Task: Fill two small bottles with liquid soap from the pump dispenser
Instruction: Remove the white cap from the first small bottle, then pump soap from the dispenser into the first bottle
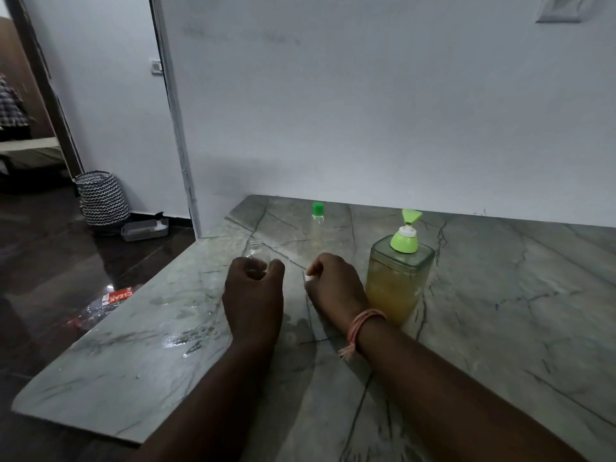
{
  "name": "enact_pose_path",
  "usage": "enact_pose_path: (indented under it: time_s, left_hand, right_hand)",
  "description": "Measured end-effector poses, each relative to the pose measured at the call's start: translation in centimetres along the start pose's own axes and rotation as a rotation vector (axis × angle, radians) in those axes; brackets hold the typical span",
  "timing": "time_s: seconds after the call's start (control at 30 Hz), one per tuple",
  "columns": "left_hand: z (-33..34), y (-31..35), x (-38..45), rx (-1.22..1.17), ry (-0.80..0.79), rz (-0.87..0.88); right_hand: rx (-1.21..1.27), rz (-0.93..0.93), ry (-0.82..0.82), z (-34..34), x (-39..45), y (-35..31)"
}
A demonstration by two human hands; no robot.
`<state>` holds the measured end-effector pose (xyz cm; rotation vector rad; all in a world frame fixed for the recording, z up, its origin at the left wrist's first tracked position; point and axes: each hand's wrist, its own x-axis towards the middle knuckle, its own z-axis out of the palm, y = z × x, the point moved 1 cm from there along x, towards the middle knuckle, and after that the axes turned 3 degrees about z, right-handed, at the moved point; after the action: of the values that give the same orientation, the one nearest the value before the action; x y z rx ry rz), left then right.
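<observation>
Your left hand (253, 295) curls around a small clear plastic bottle (256, 251) that stands upright on the countertop (500, 311). Its open, threaded neck pokes up above your fingers, and the cap is off. The body is so transparent that it nearly vanishes against the stone, and you cannot tell whether any liquid is inside.

Your right hand (333, 285) is curled beside it, the fingertips pinching a small white piece (309, 277). It is probably the bottle's cap, though it is too small to be sure. A band of orange-pink thread (363, 328) wraps your right wrist, its frayed ends hanging loose.

Just to the right of that hand stands the pump dispenser (398, 278), a squarish translucent container with rounded shoulders, roughly two-thirds full of cloudy amber-yellow soap. A glossy lime-green pump head (408, 231) with a white collar sits on top.

Farther back, near the wall, the second small bottle (316, 225) stands upright, slim and clear, closed with a green cap.

The countertop is polished grey-green stone with dark veins, and wet patches shine on its left side.

On the dark glossy floor to the left sit a zigzag-patterned basket (101, 198) and a flat grey tray (145, 230).
</observation>
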<state>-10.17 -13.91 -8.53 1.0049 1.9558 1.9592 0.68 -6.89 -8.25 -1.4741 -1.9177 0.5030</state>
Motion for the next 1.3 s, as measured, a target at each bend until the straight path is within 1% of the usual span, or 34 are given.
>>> enact_pose_path:
  time_s: [0.07, 0.13, 0.2, 0.23, 0.37, 0.5, 0.57, 0.6, 0.63, 0.7, 0.8, 0.87, 0.93, 0.97, 1.07, 1.17, 1.23, 1.3]
  left_hand:
    - [0.1, 0.1, -0.3, 0.035, -0.038, 0.039]
    - [0.3, 0.1, -0.7, 0.069, -0.076, 0.081]
    - [0.4, 0.2, -0.8, 0.080, -0.092, 0.103]
    - [0.4, 0.3, -0.8, 0.083, -0.097, 0.108]
    - [0.4, 0.6, -0.8, 0.089, -0.112, 0.100]
    - [0.4, 0.8, -1.3, 0.093, -0.167, 0.150]
    - [0.5, 0.9, -1.8, 0.074, -0.214, 0.205]
    - [0.7, 1.0, -2.1, 0.071, -0.246, 0.238]
    - [0.9, 1.0, -2.3, 0.069, -0.281, 0.267]
    - [1.3, 1.1, -2.7, 0.050, -0.343, 0.305]
    - [1.6, 1.4, -3.2, 0.043, -0.397, 0.343]
    - [1.8, 1.4, -3.3, 0.036, -0.418, 0.338]
    - [2.4, 1.5, -3.4, 0.022, -0.464, 0.334]
    - [2.8, 1.8, -3.5, 0.010, -0.501, 0.340]
    - [4.2, 3.4, -3.7, -0.066, -0.610, 0.371]
    - [5.7, 5.3, -3.0, -0.221, -0.675, 0.383]
    - [6.6, 5.7, -2.5, -0.300, -0.690, 0.374]
    - [7.2, 5.3, -2.5, -0.336, -0.693, 0.404]
  right_hand:
    - [-0.042, 0.011, 0.056, 0.6, 0.0, 0.4]
    - [-0.020, 0.009, 0.053, 0.5, -0.2, 0.5]
    - [0.023, -0.023, 0.047, -0.2, -0.6, 0.1]
    - [0.038, -0.062, 0.073, -1.0, -0.7, -0.5]
    - [0.058, -0.277, 0.250, -6.2, -0.8, -4.4]
    - [0.167, -0.355, 0.403, -13.2, -1.3, -6.5]
    - [0.196, -0.325, 0.472, -15.7, -0.6, -5.5]
    - [0.201, -0.281, 0.478, -16.4, 0.1, -4.5]
    - [0.213, -0.230, 0.455, -16.8, 0.7, -3.4]
    - [0.279, -0.144, 0.345, -16.7, 1.8, -1.3]
    - [0.441, -0.097, 0.182, -15.8, 1.6, 0.9]
    - [0.527, -0.069, 0.144, -15.4, 1.1, 1.4]
    - [0.599, -0.038, 0.156, -15.0, 0.9, 1.4]
    - [0.587, -0.028, 0.186, -14.9, 0.9, 1.2]
    - [0.358, -0.019, 0.331, -14.2, 1.2, 0.5]
    - [0.233, 0.005, 0.486, -13.6, 1.6, 0.5]
    - [0.212, 0.034, 0.493, -13.8, 2.0, 0.9]
    - [0.236, 0.029, 0.397, -14.4, 2.5, 1.1]
